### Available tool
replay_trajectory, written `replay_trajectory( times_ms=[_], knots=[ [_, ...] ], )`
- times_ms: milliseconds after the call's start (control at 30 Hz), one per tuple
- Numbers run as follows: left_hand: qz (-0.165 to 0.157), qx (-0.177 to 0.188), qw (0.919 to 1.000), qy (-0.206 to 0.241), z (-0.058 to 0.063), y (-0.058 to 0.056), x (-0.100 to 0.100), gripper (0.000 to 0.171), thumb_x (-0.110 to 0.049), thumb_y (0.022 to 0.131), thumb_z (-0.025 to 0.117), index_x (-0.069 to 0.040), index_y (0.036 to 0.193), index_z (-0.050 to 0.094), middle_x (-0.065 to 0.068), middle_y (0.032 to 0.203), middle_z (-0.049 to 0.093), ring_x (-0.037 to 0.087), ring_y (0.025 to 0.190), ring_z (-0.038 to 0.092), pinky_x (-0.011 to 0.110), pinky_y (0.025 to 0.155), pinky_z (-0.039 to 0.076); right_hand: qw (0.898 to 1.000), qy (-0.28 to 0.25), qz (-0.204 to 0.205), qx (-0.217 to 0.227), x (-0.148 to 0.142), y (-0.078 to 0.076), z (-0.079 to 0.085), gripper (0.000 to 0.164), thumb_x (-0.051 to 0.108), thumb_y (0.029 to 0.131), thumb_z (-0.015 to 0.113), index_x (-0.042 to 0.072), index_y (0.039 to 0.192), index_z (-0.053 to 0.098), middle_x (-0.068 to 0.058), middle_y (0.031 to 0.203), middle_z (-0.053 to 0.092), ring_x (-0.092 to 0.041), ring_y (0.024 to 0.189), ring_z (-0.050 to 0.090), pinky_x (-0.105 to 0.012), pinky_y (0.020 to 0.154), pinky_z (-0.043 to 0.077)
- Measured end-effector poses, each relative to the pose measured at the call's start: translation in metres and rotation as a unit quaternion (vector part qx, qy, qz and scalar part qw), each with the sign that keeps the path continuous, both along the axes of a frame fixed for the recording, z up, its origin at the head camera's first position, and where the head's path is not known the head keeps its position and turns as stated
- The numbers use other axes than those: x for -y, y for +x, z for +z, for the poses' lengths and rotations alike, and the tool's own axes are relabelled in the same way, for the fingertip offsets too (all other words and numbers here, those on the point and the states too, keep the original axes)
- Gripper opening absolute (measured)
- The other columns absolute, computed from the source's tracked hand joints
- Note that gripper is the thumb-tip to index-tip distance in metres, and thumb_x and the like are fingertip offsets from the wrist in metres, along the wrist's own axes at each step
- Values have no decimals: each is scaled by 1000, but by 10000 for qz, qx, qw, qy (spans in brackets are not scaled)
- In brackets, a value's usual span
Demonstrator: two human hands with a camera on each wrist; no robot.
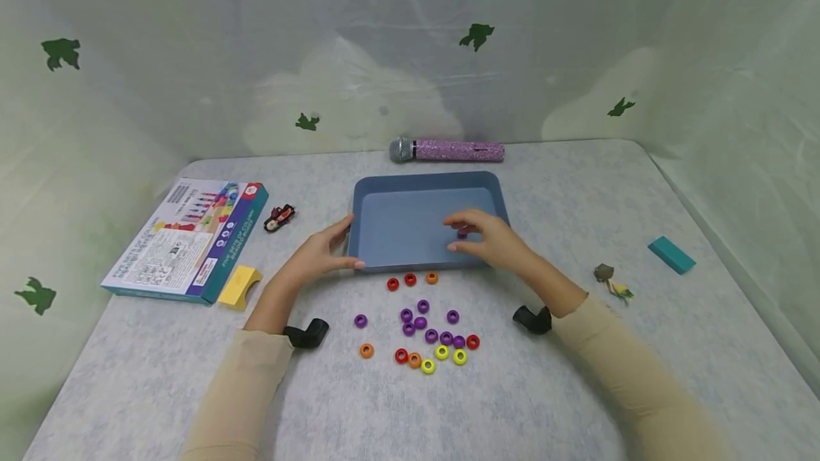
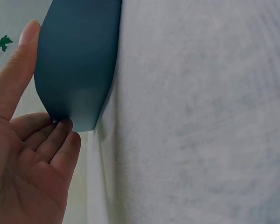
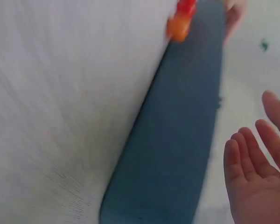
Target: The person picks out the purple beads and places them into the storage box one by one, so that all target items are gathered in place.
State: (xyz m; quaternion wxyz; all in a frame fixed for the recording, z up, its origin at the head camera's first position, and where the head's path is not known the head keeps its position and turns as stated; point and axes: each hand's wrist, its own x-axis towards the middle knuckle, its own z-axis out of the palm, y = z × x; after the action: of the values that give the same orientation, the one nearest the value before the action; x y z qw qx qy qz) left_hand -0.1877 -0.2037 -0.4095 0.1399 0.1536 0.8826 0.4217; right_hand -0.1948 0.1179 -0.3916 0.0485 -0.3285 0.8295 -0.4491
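A blue-grey tray [image 1: 410, 221] lies in the middle of the table. At its front left corner my left hand [image 1: 323, 253] rests with thumb and fingertips against the walls; in the left wrist view the thumb [image 2: 27, 46] runs straight up beside the rim. Over the tray's right part is my right hand [image 1: 490, 239], thumb and index finger apart. Between them shows a purple bead [image 1: 462, 234]. The right wrist view has this hand [image 3: 263, 172] with spread, fairly straight fingers and no bead in sight. In front of the tray lie several purple beads [image 1: 420, 322].
Red beads [image 1: 472, 342], orange beads [image 1: 366, 351] and yellow beads [image 1: 460, 356] lie near the purple ones. A microphone [image 1: 458, 151] lies behind the tray. To the left are a box [image 1: 186, 240], yellow block [image 1: 240, 287] and small figure [image 1: 279, 218]; a teal block [image 1: 671, 255] lies right.
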Motion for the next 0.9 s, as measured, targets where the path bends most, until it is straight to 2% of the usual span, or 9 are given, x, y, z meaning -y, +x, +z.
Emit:
replay_trajectory(
  times_ms=[100,200,367,433,467,533,667,767,900],
  knots=[
    [22,-10,10000,36,0,0,0,95,-41,61,68,-17,134,13,-1,136,12,17,120,20,31,96,24,9990,-228,392,-53,-3,25,1,44,23,73,62,3,110,50,-10,106,50,-25,96,47,-30,81,42],
    [26,15,10000,48,0,0,0,94,-39,61,68,-17,134,13,-1,136,12,17,120,20,32,97,24,9969,-184,743,158,-5,45,-6,45,23,73,62,1,110,50,-10,107,50,-24,95,48,-32,80,43],
    [-8,43,10000,77,1,1,0,93,-39,62,67,-18,134,12,-1,136,11,18,121,19,32,97,23,9926,265,902,766,-5,68,-20,40,21,73,63,7,109,52,-1,108,51,-16,95,48,-30,79,42],
    [-1,45,9999,89,1,1,-1,93,-39,62,68,-18,134,12,-2,136,11,17,121,19,32,97,23,9904,450,911,932,-3,75,-18,36,16,73,63,8,107,54,0,106,52,-14,95,48,-30,80,42],
    [6,58,9999,106,5,3,-2,92,-36,63,68,-16,134,12,0,136,12,18,121,19,32,97,23,9899,502,921,953,-2,77,-17,34,14,73,63,7,106,55,0,105,53,-14,95,48,-30,80,42],
    [15,97,9999,130,12,6,-5,90,-32,65,68,-14,134,13,3,136,12,20,121,19,33,97,23,9893,604,952,929,-1,78,-21,30,12,74,62,10,104,57,3,103,54,-11,95,48,-28,80,41],
    [21,115,9999,121,13,6,-6,90,-31,65,68,-13,134,13,4,136,12,21,121,19,34,97,23,9900,710,1002,694,-1,75,-34,22,14,76,60,17,97,60,10,98,55,-4,93,48,-22,79,41],
    [13,61,10000,55,2,1,-2,93,-37,63,68,-17,134,12,0,136,12,18,121,19,32,97,23,9910,693,937,660,0,73,-37,19,14,76,60,17,94,61,10,96,56,-4,91,49,-22,78,42],
    [33,58,10000,31,0,0,-1,93,-38,62,68,-18,134,12,-1,136,12,18,120,20,32,97,23,9941,510,711,641,-1,67,-30,20,14,75,60,13,95,61,8,95,56,-7,88,50,-24,74,44]
  ],
)
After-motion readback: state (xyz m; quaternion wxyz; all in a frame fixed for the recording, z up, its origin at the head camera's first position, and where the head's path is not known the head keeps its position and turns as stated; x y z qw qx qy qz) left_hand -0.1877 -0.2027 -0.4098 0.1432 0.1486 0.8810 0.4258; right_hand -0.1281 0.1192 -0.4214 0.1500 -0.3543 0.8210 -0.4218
